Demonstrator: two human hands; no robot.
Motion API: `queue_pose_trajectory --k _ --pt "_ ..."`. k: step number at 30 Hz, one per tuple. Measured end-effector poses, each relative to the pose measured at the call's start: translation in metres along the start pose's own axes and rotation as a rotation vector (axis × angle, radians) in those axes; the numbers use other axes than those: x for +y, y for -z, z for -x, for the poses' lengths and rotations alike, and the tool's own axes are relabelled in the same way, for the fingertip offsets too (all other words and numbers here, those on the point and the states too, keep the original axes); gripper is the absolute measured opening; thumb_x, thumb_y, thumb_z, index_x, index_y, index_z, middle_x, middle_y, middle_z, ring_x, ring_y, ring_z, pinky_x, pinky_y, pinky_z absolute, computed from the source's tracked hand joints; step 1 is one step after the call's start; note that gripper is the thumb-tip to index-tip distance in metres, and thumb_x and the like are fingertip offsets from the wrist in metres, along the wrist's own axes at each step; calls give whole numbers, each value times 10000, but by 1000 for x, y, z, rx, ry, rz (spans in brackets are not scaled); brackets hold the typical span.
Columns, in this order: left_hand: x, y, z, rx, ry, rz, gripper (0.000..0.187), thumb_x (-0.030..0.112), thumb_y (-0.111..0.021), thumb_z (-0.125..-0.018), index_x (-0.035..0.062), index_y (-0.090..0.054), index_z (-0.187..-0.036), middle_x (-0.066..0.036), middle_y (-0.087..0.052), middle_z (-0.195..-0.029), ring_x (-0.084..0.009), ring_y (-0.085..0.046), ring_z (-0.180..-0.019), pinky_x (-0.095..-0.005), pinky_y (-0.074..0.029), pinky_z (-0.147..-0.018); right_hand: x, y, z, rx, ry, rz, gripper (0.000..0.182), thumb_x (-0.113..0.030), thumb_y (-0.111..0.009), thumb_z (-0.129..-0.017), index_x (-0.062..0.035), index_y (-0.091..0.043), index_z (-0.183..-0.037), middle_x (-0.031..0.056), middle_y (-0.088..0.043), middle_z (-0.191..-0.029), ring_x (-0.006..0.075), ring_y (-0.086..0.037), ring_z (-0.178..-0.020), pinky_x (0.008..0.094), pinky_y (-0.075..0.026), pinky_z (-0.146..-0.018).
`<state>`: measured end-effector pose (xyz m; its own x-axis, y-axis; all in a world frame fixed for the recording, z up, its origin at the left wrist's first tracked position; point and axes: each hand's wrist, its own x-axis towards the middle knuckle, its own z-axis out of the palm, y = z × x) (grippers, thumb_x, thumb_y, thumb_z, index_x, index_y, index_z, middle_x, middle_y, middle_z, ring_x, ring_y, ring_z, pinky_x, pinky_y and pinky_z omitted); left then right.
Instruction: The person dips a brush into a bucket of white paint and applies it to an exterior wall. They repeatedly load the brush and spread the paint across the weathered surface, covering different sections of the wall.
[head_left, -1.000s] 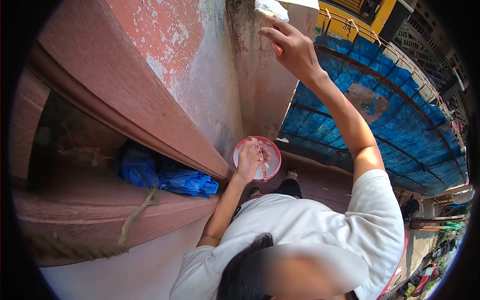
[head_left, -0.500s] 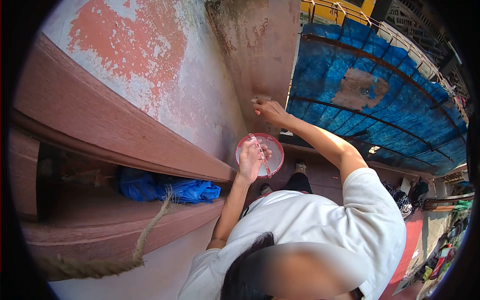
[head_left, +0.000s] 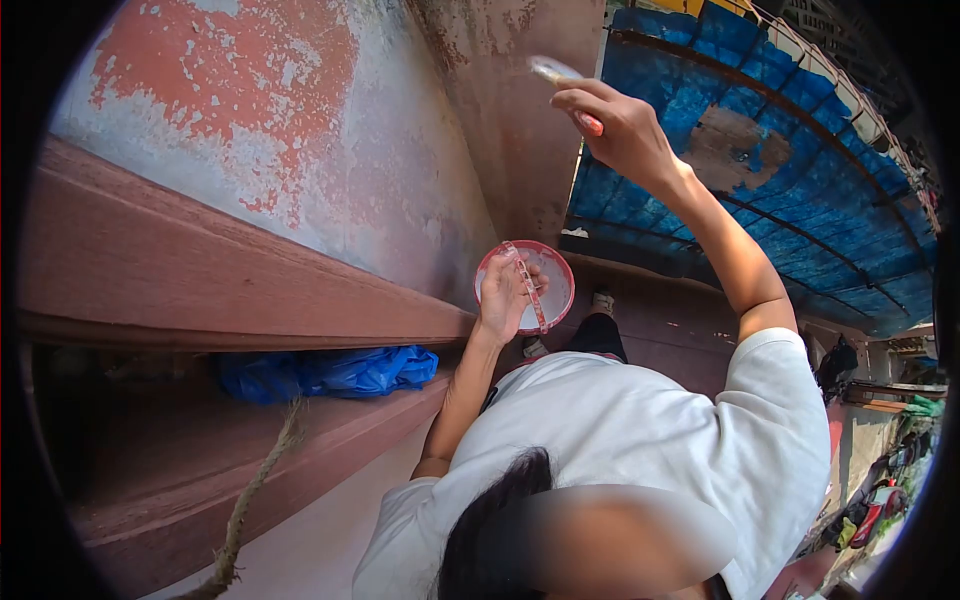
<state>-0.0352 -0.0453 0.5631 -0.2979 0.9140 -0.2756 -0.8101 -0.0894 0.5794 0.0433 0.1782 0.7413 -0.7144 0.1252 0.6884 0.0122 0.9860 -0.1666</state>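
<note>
A red-rimmed bucket point(head_left: 556, 312) with whitish paint or liquid inside hangs from my left hand point(head_left: 505, 298), whose fingers are curled under its red, paint-spattered handle point(head_left: 531, 285). My right hand point(head_left: 622, 128) is raised in front of the blue sheeting, wrapped round a brush point(head_left: 590, 123) with an orange-red handle end. The brush's pale head point(head_left: 555, 70) is blurred and points up and left, near the worn reddish-brown pillar point(head_left: 510, 130). Whether it touches the pillar I cannot tell.
Peeling red and white wall point(head_left: 250, 110) at upper left, with a brown wooden beam point(head_left: 230, 275) below it. A blue plastic bag point(head_left: 330, 374) lies under the beam, above a frayed rope point(head_left: 245, 500). Blue sheeting point(head_left: 660, 90) on bars stands at the right.
My right hand with the brush has moved up and to the right, away from the lower part of the pillar. My left hand and the bucket stay nearly where they were.
</note>
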Motion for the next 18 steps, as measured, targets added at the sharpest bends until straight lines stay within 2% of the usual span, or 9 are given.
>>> queue_pose_trajectory --k 3,4,5,8,11,12,14,16,18 --pt "0 -1 1 16 16 -14 467 469 -507 -882 43 -540 -1072 -98 -602 -906 -253 -620 -886 -408 -486 -861 35 -70 63 -303 -134 -194 285 61 -603 -780 -39 -622 -1047 166 -643 -972 365 -633 -819 412 -510 -689" --pt "0 -2 1 26 16 -17 469 470 -510 -879 44 -538 -1074 -98 -601 -907 -252 -620 -886 -408 -486 -863 50 -94 84 -321 -107 -187 140 36 -585 -771 -33 -545 -887 169 -593 -876 389 -600 -808 447 -481 -673" --pt "0 -2 2 34 16 -22 471 471 -513 -876 45 -536 -1076 -98 -601 -908 -252 -620 -887 -408 -485 -865 63 -110 100 -369 -106 -156 130 41 -579 -764 -34 -499 -831 170 -577 -850 396 -591 -822 467 -469 -691" --pt "1 -3 1 43 13 -30 467 471 -517 -870 50 -529 -1073 -98 -603 -911 -247 -620 -887 -402 -485 -866 83 -113 102 -382 -86 -114 97 16 -567 -796 -46 -507 -842 166 -581 -860 400 -592 -830 466 -470 -690" --pt "0 -2 1 34 27 -46 466 470 -513 -868 52 -526 -1072 -100 -607 -915 -241 -621 -889 -399 -482 -872 72 -60 52 -312 -41 -133 53 -47 -529 -872 -65 -556 -914 164 -588 -846 404 -603 -773 467 -483 -658" --pt "0 -1 1 36 25 -50 468 472 -513 -868 51 -525 -1072 -100 -607 -915 -242 -620 -890 -400 -481 -874 69 -38 32 -286 5 -92 111 -33 -541 -869 -62 -578 -969 161 -600 -854 398 -610 -783 457 -494 -665" --pt "-1 -3 -1 35 19 -49 471 474 -514 -867 50 -523 -1071 -102 -607 -916 -243 -619 -893 -401 -478 -880 47 15 -9 -128 108 -62 212 3 -613 -826 -58 -607 -1029 134 -643 -941 348 -647 -800 402 -537 -694" --pt "0 -4 0 29 15 -36 464 472 -505 -872 47 -533 -1056 -101 -607 -916 -247 -616 -898 -405 -473 -888 32 53 -34 -3 192 95 238 -8 -645 -823 -88 -629 -1047 82 -658 -1064 282 -673 -791 323 -569 -656" --pt "1 -4 -1 14 6 -22 462 472 -500 -876 45 -540 -1048 -99 -607 -916 -249 -614 -901 -406 -471 -891 17 71 -39 96 248 254 271 -1 -634 -835 -105 -640 -1086 78 -654 -1118 287 -676 -891 316 -582 -730"
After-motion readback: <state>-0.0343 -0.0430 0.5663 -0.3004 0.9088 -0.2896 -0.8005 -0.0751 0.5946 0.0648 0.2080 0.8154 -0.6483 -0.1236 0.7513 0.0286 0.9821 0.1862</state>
